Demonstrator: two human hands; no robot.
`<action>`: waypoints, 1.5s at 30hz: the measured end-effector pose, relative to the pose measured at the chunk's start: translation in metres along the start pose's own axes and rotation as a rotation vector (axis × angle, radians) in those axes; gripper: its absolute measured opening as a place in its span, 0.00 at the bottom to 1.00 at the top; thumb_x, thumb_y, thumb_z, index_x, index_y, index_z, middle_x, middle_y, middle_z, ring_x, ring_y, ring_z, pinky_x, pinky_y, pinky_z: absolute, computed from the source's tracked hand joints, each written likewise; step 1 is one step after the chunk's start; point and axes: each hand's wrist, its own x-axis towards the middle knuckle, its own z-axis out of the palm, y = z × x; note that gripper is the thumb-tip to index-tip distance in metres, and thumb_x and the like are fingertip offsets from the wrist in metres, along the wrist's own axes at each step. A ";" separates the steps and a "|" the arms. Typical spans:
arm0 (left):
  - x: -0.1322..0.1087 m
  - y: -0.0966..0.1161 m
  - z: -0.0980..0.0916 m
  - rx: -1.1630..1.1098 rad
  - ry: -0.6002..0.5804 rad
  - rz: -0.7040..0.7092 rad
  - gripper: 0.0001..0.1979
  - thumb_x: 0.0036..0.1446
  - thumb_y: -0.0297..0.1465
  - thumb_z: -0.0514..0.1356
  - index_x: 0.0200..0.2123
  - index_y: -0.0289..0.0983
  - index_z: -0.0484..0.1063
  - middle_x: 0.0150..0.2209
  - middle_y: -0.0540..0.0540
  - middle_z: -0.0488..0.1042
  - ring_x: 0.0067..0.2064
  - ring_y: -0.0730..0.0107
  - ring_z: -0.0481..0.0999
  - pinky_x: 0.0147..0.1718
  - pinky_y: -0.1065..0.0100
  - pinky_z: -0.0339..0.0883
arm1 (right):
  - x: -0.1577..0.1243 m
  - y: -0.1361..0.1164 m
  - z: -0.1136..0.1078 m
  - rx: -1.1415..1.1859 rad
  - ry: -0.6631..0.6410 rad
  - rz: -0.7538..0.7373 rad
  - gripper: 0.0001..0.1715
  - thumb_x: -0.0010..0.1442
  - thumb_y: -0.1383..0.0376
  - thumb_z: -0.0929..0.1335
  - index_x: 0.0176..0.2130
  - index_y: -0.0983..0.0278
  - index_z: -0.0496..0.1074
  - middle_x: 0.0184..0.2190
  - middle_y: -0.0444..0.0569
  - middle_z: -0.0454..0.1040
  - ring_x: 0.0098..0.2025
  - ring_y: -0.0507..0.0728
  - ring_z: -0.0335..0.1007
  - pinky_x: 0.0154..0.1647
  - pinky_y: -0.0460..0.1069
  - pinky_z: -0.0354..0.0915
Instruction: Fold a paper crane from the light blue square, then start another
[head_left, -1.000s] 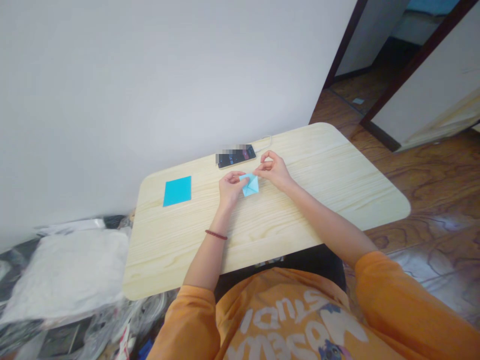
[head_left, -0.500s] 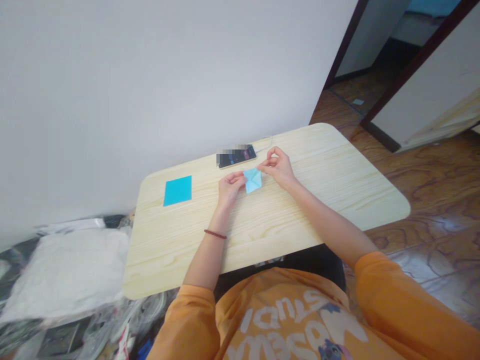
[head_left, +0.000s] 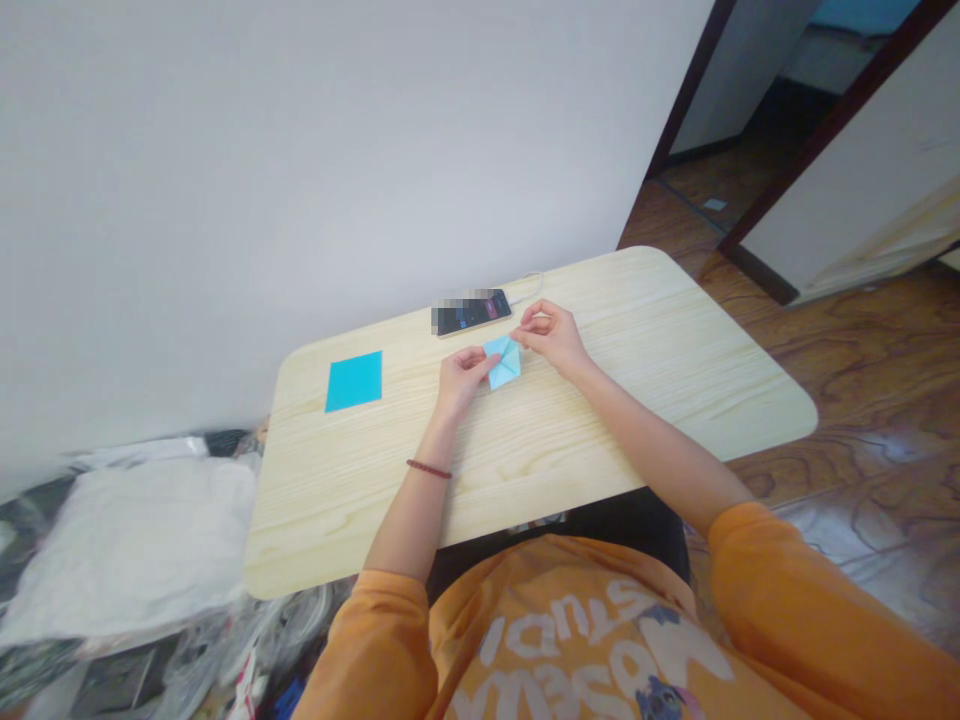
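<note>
Folded paper (head_left: 510, 370): one, between the hands, toward the table's (head_left: 660, 370) far edge
Left hand (head_left: 460, 382): thumb and fingers pinching the paper's left side
Right hand (head_left: 555, 338): thumb and forefinger closed on its far right corner
Blue sheet (head_left: 353, 381): one, near the table's far left corner
Phone (head_left: 480, 314): one, by the far edge

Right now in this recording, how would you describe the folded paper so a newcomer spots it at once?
On the pale wood-grain table, look just on the near side of the phone. There, the folded paper is between the left hand and the right hand. It is lighter, smaller and creased, unlike the plain deeper-blue square farther left.
</note>
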 end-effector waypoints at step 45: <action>-0.007 -0.018 0.015 0.351 0.278 0.397 0.08 0.47 0.33 0.64 0.32 0.38 0.79 0.31 0.47 0.79 0.30 0.67 0.77 0.32 0.68 0.69 | -0.009 0.011 0.015 -0.157 0.221 0.070 0.17 0.36 0.68 0.73 0.30 0.62 0.69 0.21 0.42 0.75 0.27 0.55 0.74 0.29 0.48 0.68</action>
